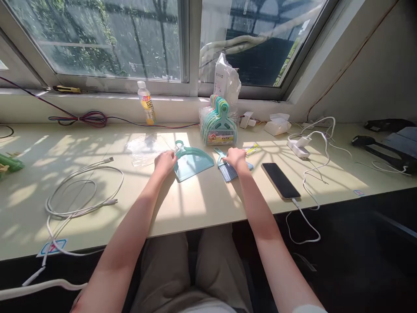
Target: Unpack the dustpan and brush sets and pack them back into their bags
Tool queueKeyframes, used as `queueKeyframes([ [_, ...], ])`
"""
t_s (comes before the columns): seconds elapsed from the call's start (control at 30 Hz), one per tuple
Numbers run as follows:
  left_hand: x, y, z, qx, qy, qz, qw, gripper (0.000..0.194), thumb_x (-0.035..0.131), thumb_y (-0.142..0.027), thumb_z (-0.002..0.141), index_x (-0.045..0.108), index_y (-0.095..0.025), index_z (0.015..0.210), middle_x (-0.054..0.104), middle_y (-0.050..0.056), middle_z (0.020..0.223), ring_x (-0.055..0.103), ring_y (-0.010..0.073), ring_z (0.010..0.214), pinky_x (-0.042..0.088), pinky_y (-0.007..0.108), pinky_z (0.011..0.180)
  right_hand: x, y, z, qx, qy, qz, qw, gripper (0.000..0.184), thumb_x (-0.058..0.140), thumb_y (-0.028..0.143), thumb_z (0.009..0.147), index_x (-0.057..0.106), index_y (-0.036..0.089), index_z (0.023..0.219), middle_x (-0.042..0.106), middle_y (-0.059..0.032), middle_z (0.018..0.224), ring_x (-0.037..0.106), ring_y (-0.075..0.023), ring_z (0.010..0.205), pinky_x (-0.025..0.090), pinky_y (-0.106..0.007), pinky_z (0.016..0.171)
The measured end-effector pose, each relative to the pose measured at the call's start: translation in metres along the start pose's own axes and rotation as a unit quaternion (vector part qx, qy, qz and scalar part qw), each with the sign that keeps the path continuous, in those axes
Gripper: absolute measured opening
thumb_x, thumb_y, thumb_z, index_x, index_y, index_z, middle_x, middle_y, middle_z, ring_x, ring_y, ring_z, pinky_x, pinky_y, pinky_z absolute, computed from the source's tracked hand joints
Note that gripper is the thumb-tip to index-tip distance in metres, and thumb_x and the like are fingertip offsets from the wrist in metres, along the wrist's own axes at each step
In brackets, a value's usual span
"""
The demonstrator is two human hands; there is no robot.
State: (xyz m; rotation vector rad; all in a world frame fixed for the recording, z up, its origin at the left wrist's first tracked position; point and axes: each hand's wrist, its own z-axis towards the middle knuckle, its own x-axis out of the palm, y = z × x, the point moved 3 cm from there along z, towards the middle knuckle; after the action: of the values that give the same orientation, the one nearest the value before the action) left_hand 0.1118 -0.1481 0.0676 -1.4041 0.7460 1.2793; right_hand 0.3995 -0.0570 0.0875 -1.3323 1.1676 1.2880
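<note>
Near the middle of the table lies a small teal dustpan (194, 164), its looped handle pointing toward the window. My left hand (165, 162) is closed on the dustpan's left edge, beside the handle. A small matching hand brush (227, 173) with grey-blue bristles rests to the right of the dustpan. The fingers of my right hand (236, 157) are closed on the top of this brush and hide part of it. Crumpled clear plastic wrap (143, 148) sits just left of the dustpan, and a small yellow-green label (253, 149) lies behind my right hand.
A wrapped stack of dustpan sets (220, 126) stands at the back, near a drink bottle (147, 104). On the right are a phone (280, 180) on a cable, a power strip (298, 148) and a tissue pack (277, 124). A coiled white cable (78, 213) lies left.
</note>
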Motion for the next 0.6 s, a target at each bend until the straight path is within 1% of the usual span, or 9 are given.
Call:
queueKeyframes([
  [0.1, -0.002, -0.007, -0.006, 0.024, 0.024, 0.008, 0.999, 0.027, 0.050, -0.023, 0.100, 0.076, -0.016, 0.097, 0.078, 0.016, 0.107, 0.072, 0.0305, 0.106, 0.050, 0.034, 0.087, 0.000, -0.007, 0.003, -0.002, 0.036, 0.025, 0.999, 0.024, 0.078, 0.037, 0.087, 0.083, 0.018, 0.101, 0.082, -0.0163, 0.103, 0.078, -0.0299, 0.105, 0.050, -0.031, 0.079],
  [0.17, 0.000, -0.015, -0.012, 0.041, 0.038, 0.002, 0.998, 0.025, 0.053, -0.023, 0.098, 0.076, -0.015, 0.093, 0.076, 0.016, 0.097, 0.072, 0.0298, 0.098, 0.050, 0.034, 0.085, -0.006, -0.017, 0.003, 0.002, 0.000, 0.050, 0.999, 0.024, 0.076, 0.039, 0.086, 0.084, 0.019, 0.097, 0.083, -0.0144, 0.101, 0.078, -0.0291, 0.102, 0.050, -0.030, 0.076],
  [0.23, 0.007, -0.026, -0.018, 0.061, 0.052, -0.013, 0.997, 0.024, 0.055, -0.028, 0.097, 0.075, -0.016, 0.089, 0.074, 0.013, 0.089, 0.071, 0.0283, 0.090, 0.050, 0.034, 0.083, -0.014, -0.021, 0.000, -0.017, -0.050, 0.105, 0.993, 0.026, 0.070, 0.042, 0.090, 0.083, 0.021, 0.098, 0.083, -0.0103, 0.103, 0.078, -0.0263, 0.099, 0.049, -0.029, 0.074],
  [0.3, 0.018, -0.038, -0.024, 0.104, 0.064, -0.049, 0.991, 0.032, 0.053, -0.037, 0.101, 0.073, -0.019, 0.085, 0.071, 0.011, 0.083, 0.069, 0.0269, 0.085, 0.051, 0.034, 0.081, -0.020, -0.014, -0.005, -0.072, -0.068, 0.159, 0.982, 0.025, 0.069, 0.043, 0.092, 0.082, 0.024, 0.101, 0.083, -0.0048, 0.109, 0.077, -0.0229, 0.099, 0.049, -0.027, 0.075],
  [0.37, 0.029, -0.048, -0.027, 0.152, 0.058, -0.100, 0.982, 0.038, 0.051, -0.041, 0.103, 0.070, -0.020, 0.077, 0.068, 0.010, 0.077, 0.068, 0.0269, 0.081, 0.051, 0.035, 0.082, -0.019, 0.006, -0.012, -0.129, -0.056, 0.168, 0.976, 0.021, 0.072, 0.042, 0.090, 0.080, 0.026, 0.101, 0.083, -0.0022, 0.113, 0.076, -0.0221, 0.103, 0.049, -0.027, 0.078],
  [0.43, 0.037, -0.051, -0.025, 0.179, 0.037, -0.143, 0.973, 0.037, 0.051, -0.038, 0.103, 0.067, -0.021, 0.074, 0.067, 0.012, 0.075, 0.068, 0.0297, 0.082, 0.052, 0.038, 0.084, -0.012, 0.031, -0.021, -0.164, -0.052, 0.136, 0.976, 0.017, 0.074, 0.038, 0.090, 0.079, 0.025, 0.099, 0.082, -0.0041, 0.113, 0.075, -0.0240, 0.105, 0.049, -0.029, 0.080],
  [0.5, 0.039, -0.043, -0.018, 0.172, -0.013, -0.153, 0.973, 0.031, 0.050, -0.031, 0.101, 0.070, -0.021, 0.080, 0.071, 0.016, 0.084, 0.070, 0.0355, 0.094, 0.054, 0.044, 0.089, -0.003, 0.053, -0.029, -0.171, -0.070, 0.104, 0.977, 0.016, 0.070, 0.034, 0.093, 0.078, 0.022, 0.101, 0.080, -0.0080, 0.116, 0.074, -0.0256, 0.102, 0.048, -0.031, 0.079],
  [0.57, 0.035, -0.030, -0.010, 0.159, -0.093, -0.139, 0.973, 0.023, 0.051, -0.022, 0.097, 0.074, -0.018, 0.099, 0.074, 0.022, 0.109, 0.066, 0.0406, 0.118, 0.053, 0.050, 0.100, 0.004, 0.065, -0.034, -0.160, -0.088, 0.094, 0.979, 0.018, 0.065, 0.032, 0.097, 0.077, 0.020, 0.104, 0.078, -0.0110, 0.119, 0.074, -0.0260, 0.099, 0.047, -0.033, 0.078],
  [0.6, 0.032, -0.024, -0.008, 0.153, -0.131, -0.129, 0.971, 0.027, 0.052, -0.018, 0.094, 0.073, -0.017, 0.112, 0.072, 0.023, 0.125, 0.061, 0.0414, 0.130, 0.051, 0.053, 0.107, 0.007, 0.068, -0.035, -0.156, -0.093, 0.098, 0.978, 0.018, 0.064, 0.031, 0.098, 0.076, 0.020, 0.106, 0.077, -0.0116, 0.119, 0.073, -0.0261, 0.098, 0.047, -0.033, 0.077],
])
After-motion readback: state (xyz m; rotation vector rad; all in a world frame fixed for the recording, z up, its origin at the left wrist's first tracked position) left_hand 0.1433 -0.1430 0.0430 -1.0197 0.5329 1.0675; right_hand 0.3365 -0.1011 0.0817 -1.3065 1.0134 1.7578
